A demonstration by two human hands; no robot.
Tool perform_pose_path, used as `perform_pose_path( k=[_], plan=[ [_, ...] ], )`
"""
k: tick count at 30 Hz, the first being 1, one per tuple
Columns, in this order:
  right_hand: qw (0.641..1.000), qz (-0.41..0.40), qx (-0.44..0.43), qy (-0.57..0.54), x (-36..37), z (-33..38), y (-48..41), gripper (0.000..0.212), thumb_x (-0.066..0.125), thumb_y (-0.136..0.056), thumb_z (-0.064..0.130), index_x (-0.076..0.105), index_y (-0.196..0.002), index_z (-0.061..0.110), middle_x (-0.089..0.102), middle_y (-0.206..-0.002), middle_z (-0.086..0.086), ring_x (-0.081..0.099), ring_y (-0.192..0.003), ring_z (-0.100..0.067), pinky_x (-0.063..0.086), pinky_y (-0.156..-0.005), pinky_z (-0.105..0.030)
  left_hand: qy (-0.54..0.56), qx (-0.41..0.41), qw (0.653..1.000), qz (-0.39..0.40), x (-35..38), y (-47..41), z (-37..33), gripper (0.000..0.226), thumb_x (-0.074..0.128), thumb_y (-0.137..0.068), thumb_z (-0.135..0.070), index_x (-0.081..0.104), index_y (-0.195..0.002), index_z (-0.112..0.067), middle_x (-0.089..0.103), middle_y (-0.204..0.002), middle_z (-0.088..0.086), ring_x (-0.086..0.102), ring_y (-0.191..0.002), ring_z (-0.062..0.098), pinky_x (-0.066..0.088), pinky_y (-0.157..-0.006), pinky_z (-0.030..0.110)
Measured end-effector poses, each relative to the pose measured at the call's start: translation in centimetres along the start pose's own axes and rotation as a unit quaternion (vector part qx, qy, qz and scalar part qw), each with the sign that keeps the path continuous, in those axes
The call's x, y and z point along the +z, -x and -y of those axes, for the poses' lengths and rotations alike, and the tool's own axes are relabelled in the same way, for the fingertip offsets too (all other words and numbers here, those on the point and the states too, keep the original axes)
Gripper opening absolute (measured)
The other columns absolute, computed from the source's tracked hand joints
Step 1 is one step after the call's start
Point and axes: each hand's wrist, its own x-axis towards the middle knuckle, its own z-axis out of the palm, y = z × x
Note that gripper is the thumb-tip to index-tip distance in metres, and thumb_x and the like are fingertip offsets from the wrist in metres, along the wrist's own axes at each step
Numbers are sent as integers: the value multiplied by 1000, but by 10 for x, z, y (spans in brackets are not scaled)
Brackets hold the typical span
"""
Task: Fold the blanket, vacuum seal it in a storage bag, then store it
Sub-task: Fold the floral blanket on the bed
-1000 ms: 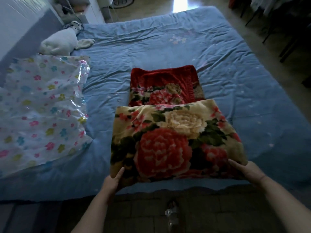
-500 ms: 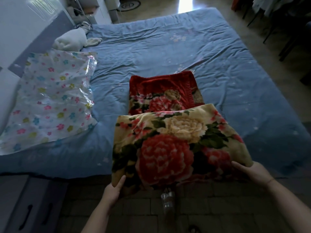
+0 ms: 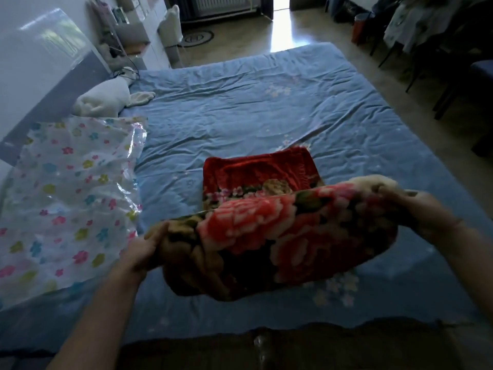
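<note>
Fold step in hand. Both hands are lifting the near end of the blanket (image 3: 280,231) off the bed (image 3: 240,116), raised flap sitting above the far part, which is lying flat on the sheet with red side showing. Left hand (image 3: 144,252) is gripping the near-left corner, fingers curled round bunched fabric. Right hand (image 3: 421,212) is gripping the right corner, fingers curled into the pile; exact finger lay is blurred. Raised end is tilting, right side higher than left.

Bag (image 3: 66,209), flowered clear plastic, is lying flat on the left of the bed, well apart from the blanket; which end is open, cannot tell. White pillow (image 3: 104,100) is sitting by the headboard, beyond the bag.

Judging: folding is not done, sealing and storing not begun. Next move is probably calling for carrying the held end forward and laying it over the far part, edges lined up, both corners level so the stack stays square and fits the bag. Risk: thick pile slipping or bunching on the left, giving a lumpy fold.
</note>
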Motion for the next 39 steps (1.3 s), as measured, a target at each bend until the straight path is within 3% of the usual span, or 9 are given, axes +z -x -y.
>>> perform_pose_path(
  k=[3,7,11,13,15,18,26,31,39],
  plan=[
    [999,-29,1,-46,32,56,-86,34,82,-64,37,70,-82,11,72,-69,-1,67,-54,-10,56,-49,-23,64,-68,995,31,18,-89,-80,45,67,-87,-42,61,-114,-5,65,-112,17,65,-76,21,58,-46,29],
    [972,-201,-91,-76,84,109,-179,32,65,-89,15,55,-119,8,63,-103,-7,62,-78,-12,54,-72,-25,124,110,986,31,81,-160,-173,48,64,-92,-27,45,-132,-9,51,-135,12,59,-109,21,54,-88,38],
    [959,-159,-171,161,156,68,-208,71,56,-90,50,37,-141,6,48,-136,-8,47,-121,-17,35,-103,-22,-205,291,934,45,151,-196,-156,102,63,-75,-67,26,-152,-12,40,-149,16,39,-137,29,31,-116,47],
    [921,-71,-163,346,181,21,-225,93,40,-79,78,31,-147,16,33,-152,-10,29,-140,-24,19,-117,-41,-405,308,857,82,180,-204,-121,92,52,-83,-69,18,-155,-22,17,-162,7,12,-150,27,7,-121,53],
    [874,-20,-82,478,197,-12,-245,81,36,-85,73,13,-151,33,6,-161,-2,4,-147,-23,2,-116,-50,-542,285,781,124,201,-218,-85,82,39,-92,-66,0,-155,-32,-8,-164,-2,-14,-150,19,-7,-118,54],
    [824,15,-51,564,215,-34,-277,73,29,-87,71,0,-149,45,-12,-160,5,-13,-146,-22,-6,-114,-57,-611,240,747,110,216,-249,-58,79,23,-91,-71,-13,-152,-35,-25,-160,-5,-28,-146,20,-11,-116,60],
    [751,1,-97,653,233,-85,-350,87,-24,-62,83,-17,-141,48,-16,-159,7,-20,-144,-23,-15,-110,-58,-613,239,751,62,230,-331,-29,86,-32,-58,-84,-43,-133,-45,-48,-146,-14,-36,-141,22,-19,-109,62],
    [756,11,-66,652,238,-138,-372,72,3,-85,75,9,-148,40,11,-159,1,4,-145,-29,0,-110,-62,-594,231,768,68,243,-363,16,80,-18,-72,-85,-35,-140,-46,-39,-151,-15,-30,-144,19,-19,-110,60],
    [745,61,-33,663,234,-126,-389,77,-2,-74,79,-12,-144,49,-22,-157,9,-25,-143,-23,-16,-109,-58,-623,178,756,95,250,-360,-1,86,-37,-50,-83,-50,-126,-45,-56,-137,-14,-44,-135,20,-19,-110,64]
  ],
)
